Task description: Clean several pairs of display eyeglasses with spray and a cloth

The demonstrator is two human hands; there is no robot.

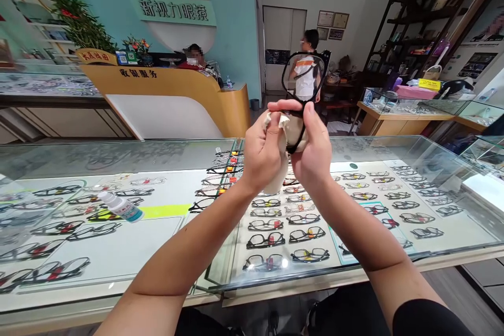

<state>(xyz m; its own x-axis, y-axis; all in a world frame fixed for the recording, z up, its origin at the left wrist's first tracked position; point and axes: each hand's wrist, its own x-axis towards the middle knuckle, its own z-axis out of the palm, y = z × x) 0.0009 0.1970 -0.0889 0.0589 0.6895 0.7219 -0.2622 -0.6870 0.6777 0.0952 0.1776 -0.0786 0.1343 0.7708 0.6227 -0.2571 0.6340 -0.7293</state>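
Observation:
I hold a pair of black-framed glasses (303, 77) raised in front of me over a glass display counter (165, 157). My right hand (315, 147) is closed on the lower part of the frame. My left hand (262, 149) is closed on a cream cleaning cloth (280, 168), pressing it against the lower lens. The upper lens stands free above both hands.
A small spray bottle (120, 207) lies on the counter glass to the left. Rows of glasses fill the case below. One person sits behind the yellow reception desk (169, 89), another stands by the door. More glass counters (413, 107) and dark shelves line the right side.

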